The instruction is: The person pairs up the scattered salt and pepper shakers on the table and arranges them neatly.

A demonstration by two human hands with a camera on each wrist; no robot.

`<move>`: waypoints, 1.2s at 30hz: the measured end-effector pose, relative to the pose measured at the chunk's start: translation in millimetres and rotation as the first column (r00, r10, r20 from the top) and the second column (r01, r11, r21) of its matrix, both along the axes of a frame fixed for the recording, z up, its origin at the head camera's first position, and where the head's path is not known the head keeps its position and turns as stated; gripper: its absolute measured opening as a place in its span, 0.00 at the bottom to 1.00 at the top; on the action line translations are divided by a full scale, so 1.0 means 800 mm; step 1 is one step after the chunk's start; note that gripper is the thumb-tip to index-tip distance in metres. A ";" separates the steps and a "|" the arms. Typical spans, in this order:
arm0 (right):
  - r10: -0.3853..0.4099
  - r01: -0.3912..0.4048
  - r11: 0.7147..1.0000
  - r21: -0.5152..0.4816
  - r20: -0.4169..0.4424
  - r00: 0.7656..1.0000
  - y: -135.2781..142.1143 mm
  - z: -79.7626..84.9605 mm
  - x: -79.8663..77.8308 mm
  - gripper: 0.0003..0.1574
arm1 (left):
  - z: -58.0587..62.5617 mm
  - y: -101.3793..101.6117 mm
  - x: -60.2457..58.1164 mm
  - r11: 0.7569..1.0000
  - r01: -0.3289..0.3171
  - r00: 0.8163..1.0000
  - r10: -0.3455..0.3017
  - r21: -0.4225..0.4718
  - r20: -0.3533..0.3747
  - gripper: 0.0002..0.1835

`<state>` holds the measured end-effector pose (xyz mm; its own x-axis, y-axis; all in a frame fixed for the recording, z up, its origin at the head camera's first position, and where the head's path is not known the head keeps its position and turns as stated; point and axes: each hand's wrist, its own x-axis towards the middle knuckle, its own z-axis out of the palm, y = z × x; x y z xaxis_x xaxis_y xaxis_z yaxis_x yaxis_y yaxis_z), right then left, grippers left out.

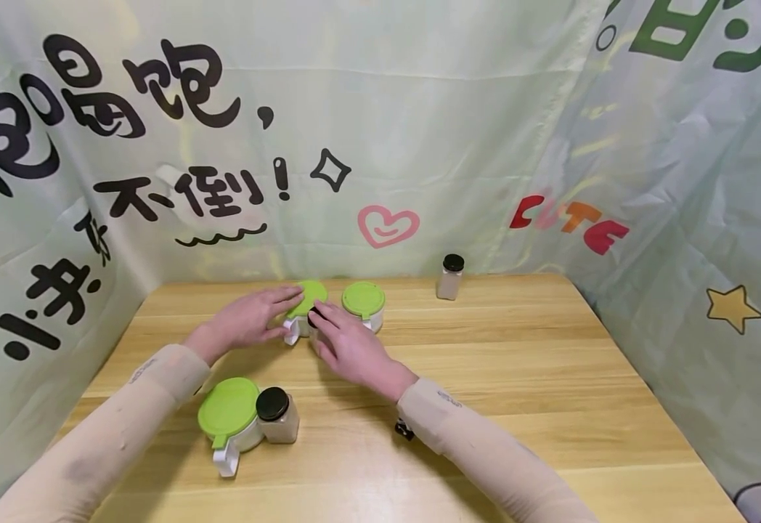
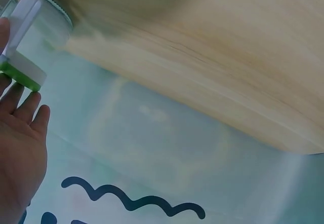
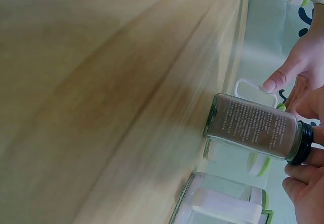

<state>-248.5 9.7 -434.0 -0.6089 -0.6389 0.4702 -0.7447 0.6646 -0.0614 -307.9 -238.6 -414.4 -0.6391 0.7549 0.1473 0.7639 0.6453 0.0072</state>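
Observation:
Toward the back of the table, my left hand holds a white-handled jar with a green lid. Its fingers lie across the lid and its thumb is at the handle. My right hand grips a square glass spice bottle by its black cap. Brown powder fills the bottle, and white print covers its side. The bottle is upright, right beside the left hand's jar. A second green-lidded jar stands just behind the right hand, partly covered by it.
Nearer the front left, another green-lidded jar stands against a black-capped spice bottle. One more spice bottle is at the back edge, right of centre. Printed cloth hangs behind and along both sides of the wooden table.

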 end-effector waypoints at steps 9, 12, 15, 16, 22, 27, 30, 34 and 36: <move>0.018 -0.018 1.000 -0.006 0.021 1.000 0.013 -0.001 0.009 0.32 | 0.000 0.003 0.011 1.000 0.016 1.000 -0.016 -0.004 -0.021 0.39; 0.034 -0.034 0.999 -0.026 0.026 0.999 0.017 -0.002 0.012 0.31 | 0.002 0.005 0.016 1.000 0.027 0.999 -0.027 -0.002 -0.028 0.38; 0.039 -0.038 0.999 -0.034 0.028 0.999 0.022 -0.004 0.015 0.30 | 0.004 0.008 0.021 0.999 0.032 0.999 -0.032 -0.005 -0.026 0.38; 0.039 -0.038 0.999 -0.035 0.033 0.999 0.023 -0.004 0.016 0.30 | 0.005 0.008 0.022 0.999 0.031 0.999 -0.031 -0.006 -0.024 0.38; 0.048 -0.045 0.998 -0.046 0.055 0.997 0.029 -0.003 0.023 0.30 | 0.009 0.012 0.028 0.999 0.032 0.999 -0.032 -0.015 -0.028 0.38; 0.065 -0.062 0.996 -0.069 0.047 0.997 0.034 -0.003 0.026 0.30 | 0.014 0.017 0.033 0.998 0.058 0.997 -0.059 -0.024 -0.044 0.38; 0.068 -0.065 0.996 -0.069 0.047 0.997 0.036 -0.004 0.028 0.30 | 0.017 0.021 0.037 0.997 0.067 0.997 -0.068 -0.039 -0.039 0.38; 0.076 -0.072 0.995 -0.072 0.055 0.996 0.041 -0.003 0.032 0.30 | 0.021 0.025 0.041 0.996 0.074 0.996 -0.076 -0.053 -0.041 0.36; 0.084 -0.080 0.994 -0.074 0.050 0.995 0.044 -0.003 0.033 0.30 | 0.022 0.027 0.042 0.995 0.080 0.996 -0.083 -0.055 -0.044 0.36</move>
<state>-221.9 44.8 -436.2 -0.5815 -0.6531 0.4851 -0.7907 0.5941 -0.1480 -274.4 -217.1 -396.9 -0.5684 0.8119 0.1335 0.8128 0.5792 -0.0619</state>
